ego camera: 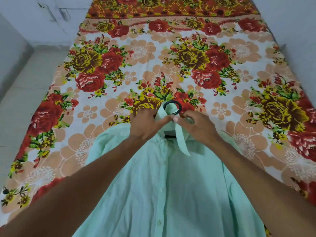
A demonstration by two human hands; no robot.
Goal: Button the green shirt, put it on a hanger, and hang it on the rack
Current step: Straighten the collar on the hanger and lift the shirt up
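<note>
- Nearest the camera, the two bare forearms run up from the bottom corners and converge toward the collar, with the hem end of the green shirt (164, 194) filling the space between them.
- The shirt lies front-up on the bed (119, 53), which is covered by a floral sheet. Its long axis runs from the near edge of the bed straight away from the person, collar farthest. The button placket runs along that axis, and the buttons visible on the lower front look fastened.
- A black hanger (173, 107) is already inside the shirt. Its hook pokes out past the collar toward the far edge of the bed, and a short dark stretch of its bar shows just under the collar opening.
- The left hand (147, 122) is closed on the left side of the collar, thumb reaching toward the middle.
- The right hand (196, 124) pinches the right collar edge, fingertips meeting the left thumb right at the neck. One collar point hangs loose below them.
- Both grips sit at the collar, just on the near side of the hook, so the hook lies directly beyond the fingers, about equally near to either hand.
- My judgement: the top button or collar is being closed around the hanger's neck. Lifting by the hook would come next.
- No rack is in view.
</note>
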